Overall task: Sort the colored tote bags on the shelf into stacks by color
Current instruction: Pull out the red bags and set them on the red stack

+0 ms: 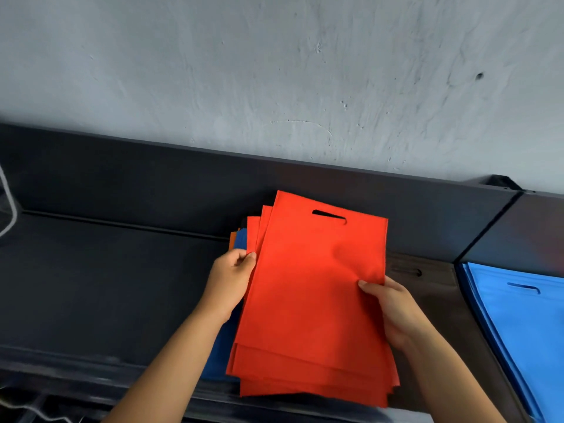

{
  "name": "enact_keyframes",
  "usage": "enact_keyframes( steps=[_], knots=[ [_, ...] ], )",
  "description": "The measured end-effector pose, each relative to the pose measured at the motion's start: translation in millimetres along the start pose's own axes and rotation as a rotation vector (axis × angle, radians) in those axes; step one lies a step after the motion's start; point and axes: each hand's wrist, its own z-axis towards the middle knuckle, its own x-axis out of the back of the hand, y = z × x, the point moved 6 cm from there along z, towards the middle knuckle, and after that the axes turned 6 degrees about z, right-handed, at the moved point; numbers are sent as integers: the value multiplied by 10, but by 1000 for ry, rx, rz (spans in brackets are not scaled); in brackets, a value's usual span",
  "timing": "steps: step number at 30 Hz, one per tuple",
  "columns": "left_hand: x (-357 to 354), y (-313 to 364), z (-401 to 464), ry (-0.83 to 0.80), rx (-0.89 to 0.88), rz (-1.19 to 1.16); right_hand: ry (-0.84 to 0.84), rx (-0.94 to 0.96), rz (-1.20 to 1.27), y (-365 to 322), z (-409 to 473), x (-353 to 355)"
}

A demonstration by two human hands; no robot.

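A stack of red tote bags (308, 294) lies on the dark shelf (106, 285), the top one showing its cut-out handle. My left hand (230, 279) pinches the left edge of the red bags. My right hand (393, 309) grips their right edge, thumb on top. Dark blue bags (221, 349) and an orange edge (232, 239) peek out beneath the red stack on its left. A brown bag (439, 303) lies under the stack on the right. Light blue bags (525, 325) are stacked at the far right.
A grey plaster wall (274, 71) rises behind the shelf's dark back panel. A dark divider (488, 227) runs diagonally between the red and light blue stacks. A white cord (9, 206) hangs at the left edge.
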Motion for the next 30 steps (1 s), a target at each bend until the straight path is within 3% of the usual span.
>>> enact_keyframes(
  steps=[6, 9, 16, 23, 30],
  knots=[
    [35, -30, -14, -25, 69, -119, 12, 53, -70, -28, -199, -60],
    [-72, -82, -48, -189, 124, -108, -8, 66, -113, 0, -319, -100],
    [-200, -17, -93, -241, 8, -109, -3, 100, -257, 29, -532, -123],
    [-580, 340, -407, -275, -17, -108, 92, 76, -119, -25, -882, 460],
    [-1533, 787, -1072, -338, -63, -49, 297, 131, -85, 41, -1370, 1596]
  ],
)
